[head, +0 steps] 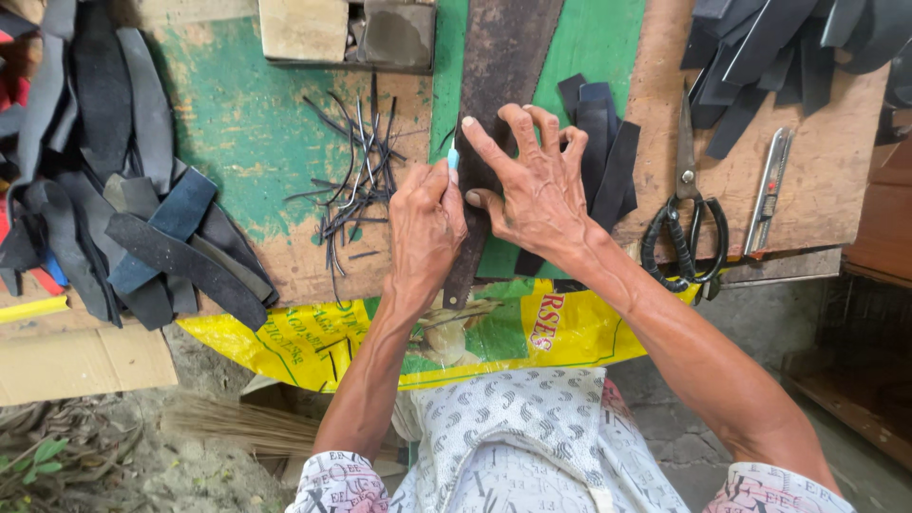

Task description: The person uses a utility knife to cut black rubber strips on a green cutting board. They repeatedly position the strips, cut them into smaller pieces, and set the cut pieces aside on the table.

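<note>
The left hand has its fingers clamped on a small blue-handled cutter at the left edge of a dark rubber strip, which lies on the green and brown board, while the right hand presses on this strip with fingers spread apart, near the scissors.

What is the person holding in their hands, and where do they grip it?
The left hand grips a small blue-handled blade tool by its handle. The right hand only presses flat on the long dark rubber strip.
</note>
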